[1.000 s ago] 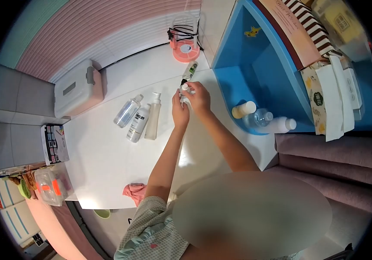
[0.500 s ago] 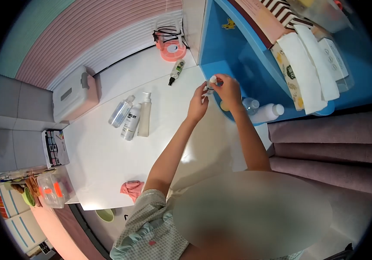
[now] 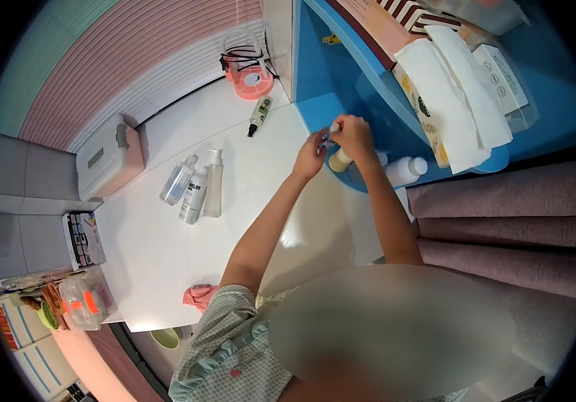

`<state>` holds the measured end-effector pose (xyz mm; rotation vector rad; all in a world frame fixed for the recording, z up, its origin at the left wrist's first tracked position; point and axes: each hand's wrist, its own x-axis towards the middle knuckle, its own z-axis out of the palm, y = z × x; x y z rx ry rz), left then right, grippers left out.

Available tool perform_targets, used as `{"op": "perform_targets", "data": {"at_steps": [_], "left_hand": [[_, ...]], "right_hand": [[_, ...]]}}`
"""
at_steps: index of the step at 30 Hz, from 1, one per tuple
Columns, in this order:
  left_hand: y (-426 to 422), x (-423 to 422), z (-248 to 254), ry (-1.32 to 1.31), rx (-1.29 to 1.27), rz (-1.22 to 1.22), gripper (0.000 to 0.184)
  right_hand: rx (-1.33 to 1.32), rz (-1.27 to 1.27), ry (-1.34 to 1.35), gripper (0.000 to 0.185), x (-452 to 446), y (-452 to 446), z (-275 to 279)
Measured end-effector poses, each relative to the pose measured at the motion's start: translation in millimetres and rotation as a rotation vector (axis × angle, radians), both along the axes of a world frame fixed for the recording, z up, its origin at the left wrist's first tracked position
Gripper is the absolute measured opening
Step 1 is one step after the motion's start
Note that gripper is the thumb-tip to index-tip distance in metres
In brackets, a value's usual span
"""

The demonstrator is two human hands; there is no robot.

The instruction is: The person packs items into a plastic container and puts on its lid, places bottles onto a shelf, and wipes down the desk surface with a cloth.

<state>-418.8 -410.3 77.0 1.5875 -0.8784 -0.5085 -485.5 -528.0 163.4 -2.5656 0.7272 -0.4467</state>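
Note:
A small clear bottle with a white cap (image 3: 334,127) is held between my two hands, over the edge of the blue shelf. My left hand (image 3: 310,155) has its fingers round the bottle's side. With its fingertips, my right hand (image 3: 355,137) grips the bottle near the cap. Just below the hands, a cream bottle (image 3: 339,160) stands on the shelf, beside a white bottle (image 3: 407,171). Another clear bottle there is mostly hidden by my right arm. A small spray bottle (image 3: 260,114) with a black top lies on the white table (image 3: 147,248).
At left on the table are a clear bottle (image 3: 179,179), a white labelled bottle (image 3: 195,195) and a pump bottle (image 3: 213,183). Farther off stand a pink and white case (image 3: 110,157) and a pink round stand (image 3: 252,82). Tissues (image 3: 445,100) lie on the blue shelf (image 3: 315,110).
Both hands have moved right with the small bottle, from beside the spray bottle to the blue shelf's edge. The camera view has shifted a little.

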Motion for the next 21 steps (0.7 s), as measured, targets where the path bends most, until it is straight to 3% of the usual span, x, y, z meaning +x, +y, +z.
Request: {"op": "perform_targets", "data": {"at_steps": [16,21], "left_hand": [[-3.1,-9.1,-9.9,-0.016,0.097,-0.041,0.051],[-14.1,-17.6,-19.3,-0.012,0.114,-0.081,0.053]], "right_hand": [[0.061,-0.053,0.113,0.019,-2.2,-5.1,-4.9],[-0.015,-0.08,-0.011,0.019,-11.6,-10.2,-12.9]]}}
